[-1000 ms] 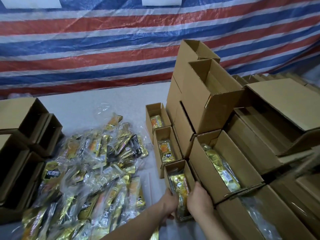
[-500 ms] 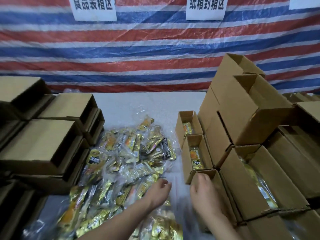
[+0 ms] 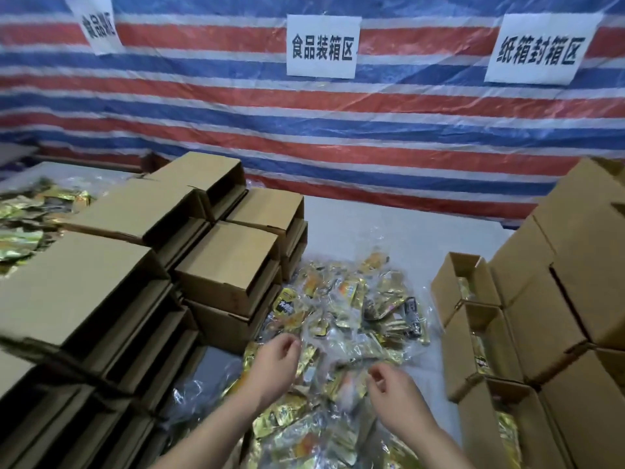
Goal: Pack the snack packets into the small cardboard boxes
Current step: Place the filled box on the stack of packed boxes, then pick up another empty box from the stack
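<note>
A heap of gold and clear snack packets (image 3: pixel 351 313) lies on the white table in the middle. My left hand (image 3: pixel 275 362) hovers over the heap's near part, fingers loosely curled and holding nothing. My right hand (image 3: pixel 394 392) hangs just right of it over the packets, also loosely curled and empty. Three small open cardboard boxes stand in a row at the right: the far one (image 3: pixel 451 286), the middle one (image 3: pixel 487 343) and the near one (image 3: pixel 495 421). Each shows a gold packet inside.
Stacks of empty cardboard boxes (image 3: pixel 111 275) fill the left side, lying with their openings sideways. Larger boxes (image 3: pixel 581 265) are piled at the far right. A second heap of packets (image 3: pixel 23 218) lies at the far left. A striped tarp with paper signs (image 3: pixel 323 45) closes the back.
My right hand has left the near small box and moved left over the packet heap. My left hand also reached out over the heap. The view has swung left and upward.
</note>
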`<control>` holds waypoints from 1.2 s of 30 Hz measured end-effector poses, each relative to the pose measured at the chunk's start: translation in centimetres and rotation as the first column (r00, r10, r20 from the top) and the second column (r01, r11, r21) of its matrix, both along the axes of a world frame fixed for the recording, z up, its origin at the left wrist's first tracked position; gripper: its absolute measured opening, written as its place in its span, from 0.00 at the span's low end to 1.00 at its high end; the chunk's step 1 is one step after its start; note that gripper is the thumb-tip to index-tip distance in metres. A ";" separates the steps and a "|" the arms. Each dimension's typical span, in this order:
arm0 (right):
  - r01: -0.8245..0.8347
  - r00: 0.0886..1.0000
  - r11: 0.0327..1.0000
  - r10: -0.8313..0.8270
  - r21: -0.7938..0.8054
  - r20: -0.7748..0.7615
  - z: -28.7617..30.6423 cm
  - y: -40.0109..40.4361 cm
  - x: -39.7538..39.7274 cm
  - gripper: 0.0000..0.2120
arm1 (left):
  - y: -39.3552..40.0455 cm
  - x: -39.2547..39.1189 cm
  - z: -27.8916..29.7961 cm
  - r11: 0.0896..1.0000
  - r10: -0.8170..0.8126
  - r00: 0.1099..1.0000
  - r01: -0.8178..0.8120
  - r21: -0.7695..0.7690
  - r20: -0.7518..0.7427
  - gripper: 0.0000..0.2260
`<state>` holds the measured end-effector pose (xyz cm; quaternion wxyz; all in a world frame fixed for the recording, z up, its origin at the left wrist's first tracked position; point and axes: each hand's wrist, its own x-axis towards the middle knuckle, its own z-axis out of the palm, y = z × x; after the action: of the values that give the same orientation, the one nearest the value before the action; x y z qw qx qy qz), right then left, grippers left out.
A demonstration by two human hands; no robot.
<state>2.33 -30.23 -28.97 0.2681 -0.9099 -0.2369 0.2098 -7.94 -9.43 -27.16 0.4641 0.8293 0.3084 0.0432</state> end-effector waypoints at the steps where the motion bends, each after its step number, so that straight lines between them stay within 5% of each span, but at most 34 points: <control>1: -0.012 1.000 1.000 0.012 0.012 0.013 0.1 0.6 -0.4 0.03 | 0.8 -0.3 1.0 0.998 0.015 1.000 -0.016 0.062 0.017 0.10; 9: -0.071 0.997 0.997 0.070 0.033 0.039 2.0 4.7 -1.9 0.05 | 7.4 -1.0 13.6 0.835 0.001 0.984 -0.099 0.542 0.177 0.14; 15: -0.191 0.981 0.962 0.178 0.197 0.079 7.7 11.6 -3.8 0.13 | 9.1 -7.1 18.7 0.732 0.015 0.987 -0.119 0.671 0.159 0.18; 21: -0.421 0.900 0.851 0.348 0.313 0.263 13.7 18.4 -8.3 0.17 | 10.8 -15.7 18.8 0.629 0.234 0.971 -0.110 0.770 -0.052 0.28; 27: -0.567 0.820 0.767 0.489 0.300 0.299 15.7 21.7 -12.0 0.21 | 12.1 -22.4 15.9 0.620 0.438 0.818 0.026 0.784 -0.373 0.47; 36: -0.676 0.735 0.697 0.611 0.238 0.296 15.5 24.2 -15.7 0.23 | 12.0 -25.5 12.4 0.651 0.530 0.684 0.051 0.757 -0.502 0.35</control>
<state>-13.33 -6.00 -13.45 0.3012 -0.7259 -0.5977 0.1581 -33.43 2.56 -14.75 -0.0604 0.8414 0.5305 -0.0836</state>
